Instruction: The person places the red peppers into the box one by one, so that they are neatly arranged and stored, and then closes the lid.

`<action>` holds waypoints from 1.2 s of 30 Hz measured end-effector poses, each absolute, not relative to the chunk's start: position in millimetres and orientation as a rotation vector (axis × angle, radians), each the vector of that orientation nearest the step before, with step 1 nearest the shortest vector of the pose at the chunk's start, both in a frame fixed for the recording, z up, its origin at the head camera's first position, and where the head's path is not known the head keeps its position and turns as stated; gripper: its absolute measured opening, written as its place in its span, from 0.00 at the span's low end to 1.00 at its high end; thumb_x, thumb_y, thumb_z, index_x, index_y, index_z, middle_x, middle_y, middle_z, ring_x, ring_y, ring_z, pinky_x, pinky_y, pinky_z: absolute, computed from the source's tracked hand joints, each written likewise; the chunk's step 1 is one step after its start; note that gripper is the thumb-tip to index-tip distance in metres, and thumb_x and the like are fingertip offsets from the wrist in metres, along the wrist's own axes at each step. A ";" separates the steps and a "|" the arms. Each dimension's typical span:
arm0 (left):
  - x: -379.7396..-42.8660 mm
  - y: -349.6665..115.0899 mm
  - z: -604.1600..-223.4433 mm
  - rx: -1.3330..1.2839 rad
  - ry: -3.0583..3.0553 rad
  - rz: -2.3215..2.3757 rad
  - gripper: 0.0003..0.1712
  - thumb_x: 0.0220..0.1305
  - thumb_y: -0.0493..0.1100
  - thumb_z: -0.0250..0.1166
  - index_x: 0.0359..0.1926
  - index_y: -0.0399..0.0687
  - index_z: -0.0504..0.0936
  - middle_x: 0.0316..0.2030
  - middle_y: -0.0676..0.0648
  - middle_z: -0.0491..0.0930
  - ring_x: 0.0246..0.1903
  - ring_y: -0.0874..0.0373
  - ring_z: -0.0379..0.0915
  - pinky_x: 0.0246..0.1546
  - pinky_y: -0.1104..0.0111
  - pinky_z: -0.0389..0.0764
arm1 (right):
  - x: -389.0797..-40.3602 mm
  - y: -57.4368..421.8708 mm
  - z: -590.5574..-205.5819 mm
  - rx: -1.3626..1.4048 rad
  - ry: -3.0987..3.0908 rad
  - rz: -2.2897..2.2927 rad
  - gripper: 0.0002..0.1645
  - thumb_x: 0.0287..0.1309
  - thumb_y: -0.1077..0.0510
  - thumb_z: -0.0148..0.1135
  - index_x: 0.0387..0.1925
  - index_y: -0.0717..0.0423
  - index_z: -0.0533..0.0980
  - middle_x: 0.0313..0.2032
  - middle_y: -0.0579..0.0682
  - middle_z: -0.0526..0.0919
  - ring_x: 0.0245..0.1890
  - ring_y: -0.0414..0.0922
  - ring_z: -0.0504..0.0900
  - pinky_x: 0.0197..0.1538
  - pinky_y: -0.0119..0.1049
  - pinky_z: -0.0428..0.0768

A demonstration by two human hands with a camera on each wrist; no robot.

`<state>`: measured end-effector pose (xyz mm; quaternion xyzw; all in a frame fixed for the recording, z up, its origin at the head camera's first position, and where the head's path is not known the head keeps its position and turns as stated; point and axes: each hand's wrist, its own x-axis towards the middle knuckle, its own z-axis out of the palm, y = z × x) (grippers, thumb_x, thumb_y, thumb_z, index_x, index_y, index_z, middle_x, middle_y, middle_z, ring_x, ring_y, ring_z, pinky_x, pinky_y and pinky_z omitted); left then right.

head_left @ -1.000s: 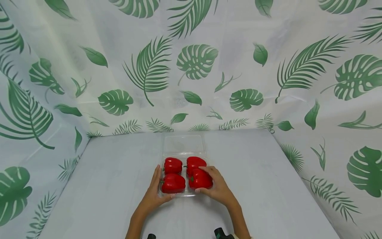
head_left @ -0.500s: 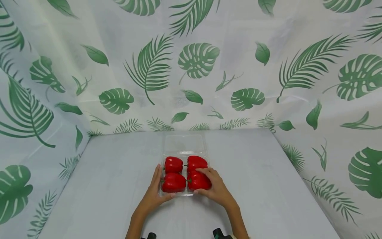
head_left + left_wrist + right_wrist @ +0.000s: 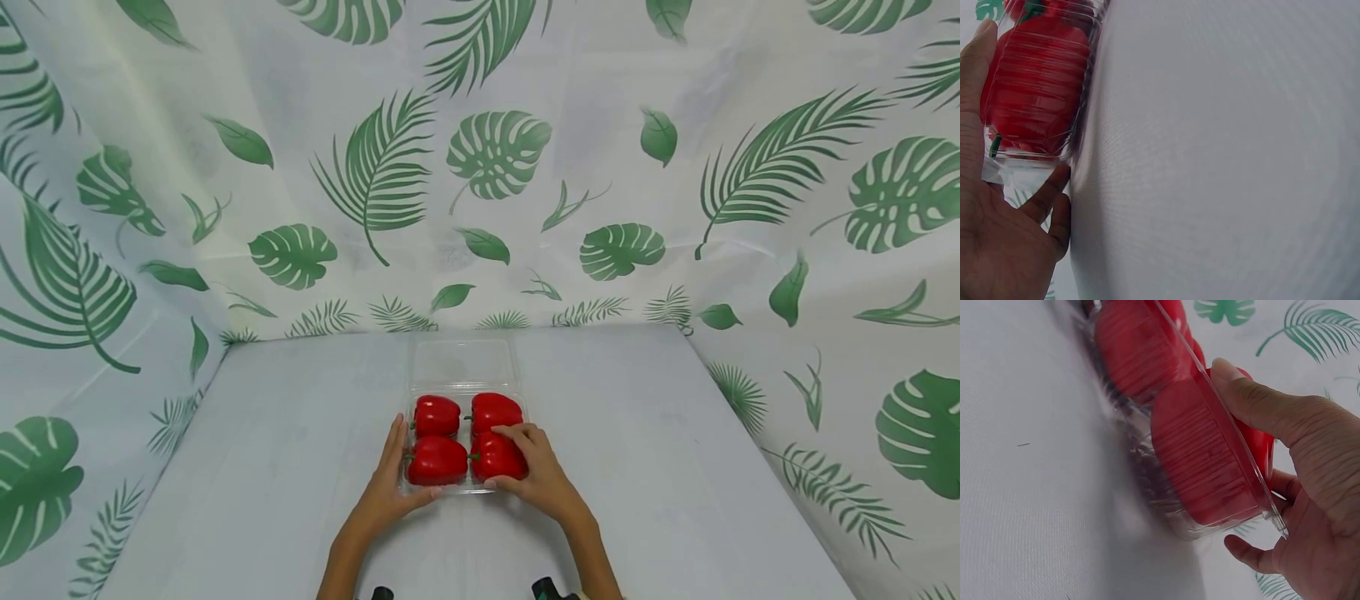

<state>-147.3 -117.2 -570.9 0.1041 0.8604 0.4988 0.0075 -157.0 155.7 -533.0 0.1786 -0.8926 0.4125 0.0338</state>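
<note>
A clear plastic clamshell container [image 3: 468, 488] sits on the table with several red bell peppers in it, two at the back and two in front. My left hand [image 3: 384, 492] rests against its front left corner, fingers fairly straight along the left side and thumb along the front rim. The front left bell pepper [image 3: 437, 461] lies beside that hand. With my right hand [image 3: 546, 473] I grip the front right bell pepper [image 3: 495, 455], thumb in front and fingers over its right and back. In the right wrist view this bell pepper [image 3: 1197, 456] shows through the ribbed wall, inside the container.
The container's transparent lid [image 3: 462, 363] lies folded back behind it. A white cloth covers the table [image 3: 300, 433]. Leaf-patterned curtains [image 3: 495, 250] stand behind and at both sides. Dark camera ends [image 3: 546, 588] show near the wrists.
My right hand has moved slightly left, bringing the front right bell pepper down into its place beside the front left one. The left hand has stayed at the corner.
</note>
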 end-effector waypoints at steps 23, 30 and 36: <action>-148.4 -117.4 -573.2 0.284 2.674 1.559 0.68 0.45 0.61 0.75 0.78 0.57 0.40 0.79 0.53 0.36 0.77 0.43 0.39 0.68 0.41 0.60 | -157.3 157.4 -532.7 0.582 -2.713 1.289 0.33 0.52 0.50 0.72 0.61 0.45 0.74 0.54 0.50 0.73 0.59 0.46 0.69 0.55 0.44 0.83; -147.3 -116.8 -573.0 0.286 2.675 1.555 0.68 0.46 0.60 0.75 0.78 0.59 0.40 0.79 0.52 0.37 0.77 0.43 0.38 0.68 0.42 0.59 | -156.2 155.8 -535.0 0.595 -2.684 1.222 0.32 0.49 0.50 0.73 0.58 0.45 0.76 0.53 0.51 0.74 0.57 0.47 0.66 0.49 0.43 0.85; -147.7 -116.5 -572.2 0.284 2.681 1.548 0.69 0.45 0.61 0.75 0.78 0.60 0.39 0.79 0.53 0.36 0.77 0.43 0.39 0.68 0.42 0.60 | -157.8 155.1 -537.9 0.600 -2.670 1.165 0.32 0.49 0.49 0.74 0.58 0.46 0.77 0.52 0.50 0.74 0.55 0.45 0.67 0.49 0.40 0.85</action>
